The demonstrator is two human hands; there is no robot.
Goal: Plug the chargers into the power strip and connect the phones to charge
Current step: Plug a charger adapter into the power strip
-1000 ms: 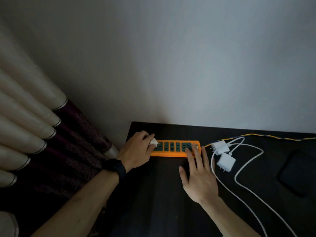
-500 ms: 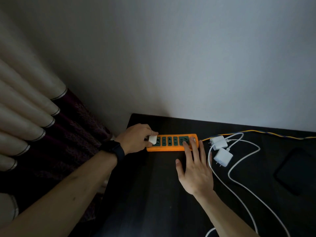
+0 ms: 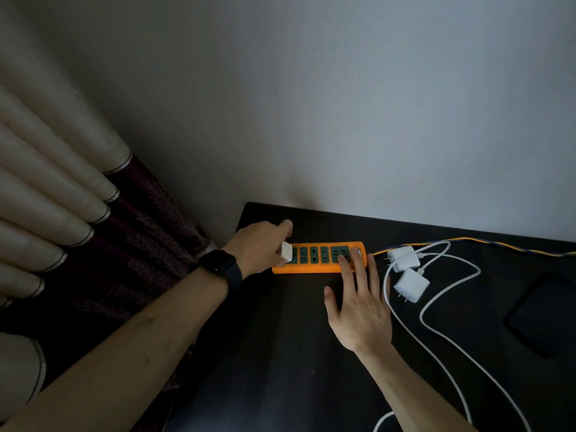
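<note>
An orange power strip (image 3: pixel 314 269) with dark green sockets lies on the black table (image 3: pixel 280 353) near the wall. My left hand (image 3: pixel 260 247) grips a white charger (image 3: pixel 286 253) at the strip's leftmost socket. Flat and with fingers spread, my right hand (image 3: pixel 358 307) presses its fingertips on the strip's right end. Two more white chargers (image 3: pixel 403 257) (image 3: pixel 411 285) with white cables (image 3: pixel 436 332) lie unplugged just right of the strip. A dark phone (image 3: pixel 542 310) rests at the table's right side.
A yellow-and-blue cord (image 3: pixel 498 244) runs from the strip's right end along the wall to the right. Cream and dark purple curtains (image 3: pixel 78 198) hang left of the table. The table's left edge is beside my left wrist, which wears a black watch (image 3: pixel 221 266).
My left hand has shifted slightly left along the strip's left end with the white charger. My right hand stays pressed on the strip's right end. The view has tilted down a little.
</note>
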